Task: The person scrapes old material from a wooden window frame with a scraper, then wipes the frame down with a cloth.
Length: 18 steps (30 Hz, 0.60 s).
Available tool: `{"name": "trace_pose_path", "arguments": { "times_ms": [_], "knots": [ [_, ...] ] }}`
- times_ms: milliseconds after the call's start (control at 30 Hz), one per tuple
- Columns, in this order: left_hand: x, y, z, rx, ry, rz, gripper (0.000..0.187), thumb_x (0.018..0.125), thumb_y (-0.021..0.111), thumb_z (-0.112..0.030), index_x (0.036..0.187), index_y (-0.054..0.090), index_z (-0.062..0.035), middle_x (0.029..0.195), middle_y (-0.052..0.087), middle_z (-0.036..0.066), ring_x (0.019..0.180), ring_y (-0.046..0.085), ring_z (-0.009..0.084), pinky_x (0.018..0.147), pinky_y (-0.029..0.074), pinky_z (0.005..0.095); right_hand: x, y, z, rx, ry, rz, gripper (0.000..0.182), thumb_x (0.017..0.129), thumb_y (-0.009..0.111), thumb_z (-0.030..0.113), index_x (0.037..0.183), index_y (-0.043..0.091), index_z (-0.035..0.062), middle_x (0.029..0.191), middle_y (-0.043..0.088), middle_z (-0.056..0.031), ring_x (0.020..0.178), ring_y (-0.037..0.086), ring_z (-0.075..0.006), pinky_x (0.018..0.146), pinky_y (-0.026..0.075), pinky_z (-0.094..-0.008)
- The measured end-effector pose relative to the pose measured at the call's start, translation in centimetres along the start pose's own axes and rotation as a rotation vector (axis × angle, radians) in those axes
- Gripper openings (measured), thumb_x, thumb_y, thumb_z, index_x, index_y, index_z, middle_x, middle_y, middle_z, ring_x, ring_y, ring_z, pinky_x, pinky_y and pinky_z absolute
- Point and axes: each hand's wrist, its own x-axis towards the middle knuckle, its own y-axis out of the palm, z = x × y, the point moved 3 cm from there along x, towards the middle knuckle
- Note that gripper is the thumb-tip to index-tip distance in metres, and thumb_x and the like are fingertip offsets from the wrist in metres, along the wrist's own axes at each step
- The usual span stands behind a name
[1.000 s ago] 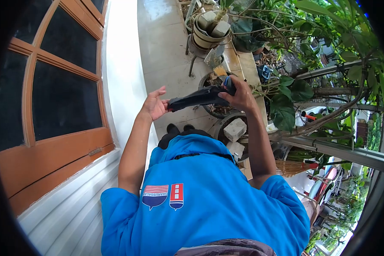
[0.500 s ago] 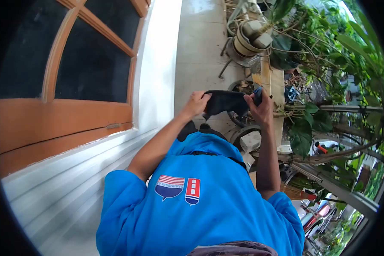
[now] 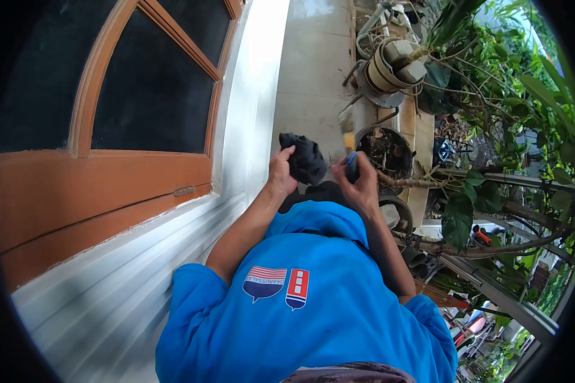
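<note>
My left hand [image 3: 281, 172] is closed round a bunched black cloth [image 3: 305, 158], held in front of my waist. My right hand [image 3: 361, 182] grips a hand tool by its blue-and-black handle [image 3: 351, 167]. A yellowish section [image 3: 349, 138] of that tool points away from me, its far end smeared by motion, so I cannot tell its kind. Both hands are close together, with the cloth just left of the tool. Beyond the right hand sits a round dark pot [image 3: 384, 150] with dry leaves and soil.
On my left stand a white wall [image 3: 236, 127] and an orange-brown window frame [image 3: 108, 191]. A tiled floor [image 3: 310, 76] runs ahead. To the right are a potted plant on a stand [image 3: 390, 67], a tiled ledge [image 3: 423, 140], branches and leafy plants [image 3: 460, 217].
The black cloth, stretched between both hands before, is now bunched in my left hand. My right hand has come down and inward with the tool, apart from the cloth.
</note>
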Motion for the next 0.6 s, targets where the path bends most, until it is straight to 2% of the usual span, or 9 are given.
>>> {"name": "trace_pose_path", "arguments": {
  "times_ms": [67,100,200,233,333,367,467,500,600],
  "knots": [
    [0.1,-1.5,-0.7,-0.098,0.026,-0.007,0.032,0.098,0.045,-0.027,0.112,0.063,-0.0045,0.115,0.068,0.017,0.102,0.068,0.0341,0.097,0.054,0.0486,0.2,-0.9,0.5,-0.034,0.087,-0.066,0.043,0.089,0.074,0.016,0.126,0.056,0.0035,0.082,0.059,-0.0020,0.071,0.054,-0.0108,0.066,0.047,-0.0283],
    [-1.1,-0.3,-1.8,-0.106,0.018,-0.046,0.032,0.098,0.049,-0.034,0.108,0.063,-0.0070,0.108,0.069,0.015,0.099,0.069,0.0344,0.094,0.055,0.0496,0.5,-0.8,1.1,0.029,-0.003,-0.148,0.049,0.094,0.069,0.019,0.137,0.049,0.0054,0.078,0.051,0.0010,0.067,0.047,-0.0092,0.063,0.043,-0.0242],
    [-2.5,0.9,-3.8,-0.181,0.049,-0.058,0.024,0.094,0.060,-0.032,0.098,0.066,-0.0092,0.093,0.070,0.009,0.087,0.070,0.0279,0.088,0.057,0.0467,1.2,-0.9,0.1,0.272,0.101,-0.103,0.049,0.100,0.062,0.023,0.142,0.043,0.0064,0.078,0.053,0.0013,0.067,0.049,-0.0073,0.061,0.042,-0.0232],
    [-2.5,0.6,-4.1,-0.137,0.060,-0.072,0.019,0.092,0.062,-0.030,0.094,0.065,-0.0111,0.090,0.069,0.007,0.086,0.070,0.0266,0.085,0.058,0.0457,1.7,-0.8,-0.2,0.237,0.150,-0.062,0.043,0.103,0.057,0.025,0.139,0.047,0.0048,0.078,0.054,0.0013,0.069,0.051,-0.0056,0.061,0.043,-0.0223],
    [-1.3,-2.2,-4.4,-0.027,0.077,-0.154,0.018,0.091,0.065,-0.029,0.094,0.064,-0.0113,0.089,0.069,0.006,0.083,0.070,0.0258,0.082,0.059,0.0441,4.3,0.4,-2.7,0.240,0.129,0.010,0.044,0.103,0.056,0.027,0.139,0.047,0.0026,0.084,0.055,-0.0017,0.063,0.051,-0.0064,0.057,0.043,-0.0227],
    [-1.2,-1.5,-5.0,0.014,0.143,-0.168,0.022,0.091,0.063,-0.029,0.099,0.065,-0.0091,0.092,0.069,0.007,0.085,0.069,0.0263,0.084,0.058,0.0439,5.4,0.8,-3.0,0.342,0.141,0.014,0.041,0.103,0.057,0.026,0.134,0.050,0.0001,0.082,0.057,-0.0010,0.062,0.051,-0.0061,0.055,0.042,-0.0226],
    [-0.6,1.2,-6.6,-0.117,0.146,-0.190,0.026,0.092,0.061,-0.029,0.105,0.064,-0.0062,0.096,0.070,0.009,0.089,0.069,0.0273,0.087,0.057,0.0442,9.0,0.9,-4.2,0.235,0.230,0.105,0.037,0.098,0.065,0.026,0.125,0.057,0.0012,0.078,0.056,0.0014,0.068,0.051,-0.0073,0.062,0.043,-0.0230],
    [0.5,0.5,-7.1,-0.102,0.169,-0.186,0.029,0.093,0.059,-0.028,0.108,0.065,-0.0043,0.101,0.070,0.011,0.094,0.068,0.0284,0.089,0.055,0.0445,10.4,0.9,-4.1,0.239,0.246,0.127,0.039,0.097,0.066,0.031,0.121,0.059,0.0009,0.075,0.053,0.0015,0.067,0.049,-0.0079,0.061,0.041,-0.0240],
    [2.5,1.2,-8.6,-0.057,0.163,-0.305,0.028,0.094,0.059,-0.027,0.109,0.065,-0.0038,0.101,0.070,0.011,0.094,0.069,0.0275,0.088,0.056,0.0438,14.7,0.2,-4.1,0.231,0.229,0.276,0.041,0.098,0.062,0.036,0.119,0.059,0.0009,0.072,0.052,0.0009,0.064,0.048,-0.0080,0.059,0.040,-0.0247]
  ]
}}
